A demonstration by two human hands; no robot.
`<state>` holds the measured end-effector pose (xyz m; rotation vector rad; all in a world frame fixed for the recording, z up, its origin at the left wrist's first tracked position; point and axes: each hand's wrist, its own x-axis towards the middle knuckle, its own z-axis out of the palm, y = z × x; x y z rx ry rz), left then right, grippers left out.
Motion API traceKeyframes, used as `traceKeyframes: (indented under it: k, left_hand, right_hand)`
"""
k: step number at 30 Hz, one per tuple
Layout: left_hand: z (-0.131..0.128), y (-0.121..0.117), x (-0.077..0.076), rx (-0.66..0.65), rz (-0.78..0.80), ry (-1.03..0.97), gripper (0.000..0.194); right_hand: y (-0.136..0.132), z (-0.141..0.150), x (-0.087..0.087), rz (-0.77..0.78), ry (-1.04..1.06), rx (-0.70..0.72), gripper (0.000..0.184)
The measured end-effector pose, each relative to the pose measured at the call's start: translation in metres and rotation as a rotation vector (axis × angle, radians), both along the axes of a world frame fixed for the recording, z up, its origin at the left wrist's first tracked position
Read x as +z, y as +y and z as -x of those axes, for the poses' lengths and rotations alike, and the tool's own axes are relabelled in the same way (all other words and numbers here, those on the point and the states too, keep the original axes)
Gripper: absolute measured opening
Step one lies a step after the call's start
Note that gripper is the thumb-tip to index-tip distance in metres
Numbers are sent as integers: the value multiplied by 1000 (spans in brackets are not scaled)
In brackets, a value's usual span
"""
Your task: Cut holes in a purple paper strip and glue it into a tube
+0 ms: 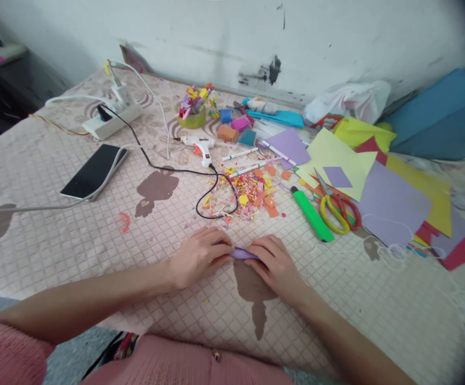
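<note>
A small piece of purple paper (pixel 242 253) lies on the patterned tablecloth (pixel 96 240) near the front edge. My left hand (pixel 199 255) presses its fingers down on the paper's left end. My right hand (pixel 273 261) pinches the paper's right end, fingers curled over it. Most of the paper is hidden under both hands. Just beyond my hands lies a heap of coloured paper scraps (pixel 245 193).
A green marker (pixel 311 215) and yellow-and-red scissors (pixel 335 205) lie to the right, beside sheets of coloured paper (pixel 393 200). A white glue gun (pixel 200 144), its black cord (pixel 176 171), a power strip (pixel 114 120) and a phone (pixel 93 171) sit further back.
</note>
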<state>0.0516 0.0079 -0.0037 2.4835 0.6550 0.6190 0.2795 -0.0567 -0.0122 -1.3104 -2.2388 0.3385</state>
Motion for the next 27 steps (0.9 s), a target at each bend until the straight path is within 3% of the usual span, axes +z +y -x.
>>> traceKeyframes:
  k: [6, 13, 18, 22, 27]
  left_hand:
    - [-1, 1, 1, 33, 16, 21, 25]
    - [-2, 0, 5, 11, 14, 38, 10]
    - [-3, -1, 7, 7, 10, 21, 12]
    - [-4, -2, 5, -2, 13, 12, 11]
    - [-4, -2, 5, 5, 27, -9, 14]
  right_hand:
    - [-1, 1, -2, -23, 31, -10, 12]
    - [-2, 6, 0, -7, 93, -21, 11]
    - [-2, 12, 3, 34, 114, -38, 26]
    - [-3, 15, 2, 26, 129, -16, 16]
    - [-3, 11, -2, -4, 150, -19, 17]
